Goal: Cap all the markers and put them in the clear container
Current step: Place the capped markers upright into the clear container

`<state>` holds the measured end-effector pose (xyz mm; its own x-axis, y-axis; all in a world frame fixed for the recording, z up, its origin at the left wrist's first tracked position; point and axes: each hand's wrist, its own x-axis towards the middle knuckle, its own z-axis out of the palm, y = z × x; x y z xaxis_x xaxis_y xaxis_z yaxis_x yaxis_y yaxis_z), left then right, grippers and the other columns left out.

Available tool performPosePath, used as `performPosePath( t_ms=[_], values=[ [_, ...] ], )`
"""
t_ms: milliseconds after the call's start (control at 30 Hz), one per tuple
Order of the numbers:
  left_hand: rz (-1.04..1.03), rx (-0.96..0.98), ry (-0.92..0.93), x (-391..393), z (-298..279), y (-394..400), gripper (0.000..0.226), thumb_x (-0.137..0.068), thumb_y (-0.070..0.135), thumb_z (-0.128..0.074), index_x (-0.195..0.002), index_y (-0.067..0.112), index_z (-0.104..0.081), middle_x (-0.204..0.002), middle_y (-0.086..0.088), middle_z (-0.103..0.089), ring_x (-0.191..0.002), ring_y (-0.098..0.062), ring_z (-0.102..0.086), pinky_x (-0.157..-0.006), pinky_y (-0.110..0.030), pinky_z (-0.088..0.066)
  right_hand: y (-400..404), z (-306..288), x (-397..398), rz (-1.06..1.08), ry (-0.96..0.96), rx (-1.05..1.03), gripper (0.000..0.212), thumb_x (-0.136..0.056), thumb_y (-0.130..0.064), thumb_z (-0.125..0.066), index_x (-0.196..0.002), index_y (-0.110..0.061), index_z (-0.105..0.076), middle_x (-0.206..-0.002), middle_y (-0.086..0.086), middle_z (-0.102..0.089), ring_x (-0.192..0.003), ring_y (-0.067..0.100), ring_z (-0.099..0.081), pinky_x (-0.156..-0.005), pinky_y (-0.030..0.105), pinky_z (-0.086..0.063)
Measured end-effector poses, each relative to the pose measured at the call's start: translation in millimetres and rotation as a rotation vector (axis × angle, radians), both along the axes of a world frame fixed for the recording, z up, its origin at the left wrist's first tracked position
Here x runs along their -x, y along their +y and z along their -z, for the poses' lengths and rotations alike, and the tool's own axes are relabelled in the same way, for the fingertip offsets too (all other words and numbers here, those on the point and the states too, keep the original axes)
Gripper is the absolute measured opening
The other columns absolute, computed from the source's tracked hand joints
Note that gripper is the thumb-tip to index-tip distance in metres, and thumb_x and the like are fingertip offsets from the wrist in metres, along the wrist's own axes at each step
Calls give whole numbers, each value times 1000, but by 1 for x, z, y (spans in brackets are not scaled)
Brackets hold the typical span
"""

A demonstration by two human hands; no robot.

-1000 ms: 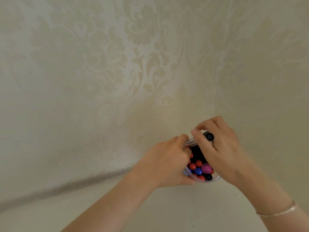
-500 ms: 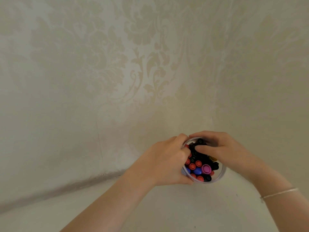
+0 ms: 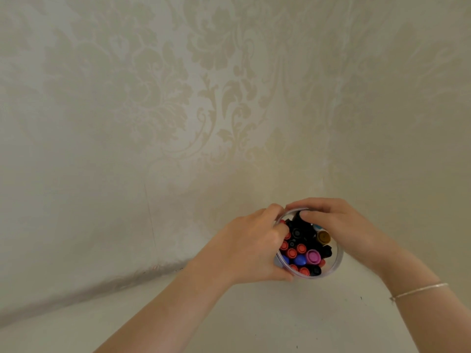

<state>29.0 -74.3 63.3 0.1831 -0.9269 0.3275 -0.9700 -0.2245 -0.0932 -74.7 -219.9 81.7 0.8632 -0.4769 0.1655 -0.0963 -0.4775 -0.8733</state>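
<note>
Left hand (image 3: 251,247) wraps the left side of the clear container (image 3: 337,261), thumb along the near wall, fingers curled over the far-left rim. It grips the container. Right hand (image 3: 341,225) sits over the far-right rim, fingers curled round it, thumb tip dipping inside onto a black marker (image 3: 302,226). From my end I can't tell whether it's pinching that marker or just the rim; I read it as holding the container.

Container stands upright on the white table (image 3: 254,322), close to the wall. It's packed with markers standing on end, caps up: a cluster of red caps (image 3: 295,249) on the left, blue cap (image 3: 299,259) near-centre, purple cap (image 3: 313,256) just beside it, brown-gold cap (image 3: 323,236) on the right, black ones at the far side and near edge. All visible tops look capped.

Thin bracelet (image 3: 418,291) on the right wrist. Cream damask wallpaper (image 3: 204,98) behind.
</note>
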Motion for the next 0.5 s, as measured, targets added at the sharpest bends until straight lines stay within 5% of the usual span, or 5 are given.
performPosePath(
  t_ms=[500],
  values=[
    [-4, 43, 95, -5, 1, 5, 74, -72, 58, -71, -133, 26, -46, -130, 9, -29, -114, -7, -44, -84, -27, -50, -5, 7, -6, -77, -70, -83, 17, -90, -17, -62, -101, -21, -73, -91, -5, -75, -88, 10, -70, -79, 22, -56]
  ],
)
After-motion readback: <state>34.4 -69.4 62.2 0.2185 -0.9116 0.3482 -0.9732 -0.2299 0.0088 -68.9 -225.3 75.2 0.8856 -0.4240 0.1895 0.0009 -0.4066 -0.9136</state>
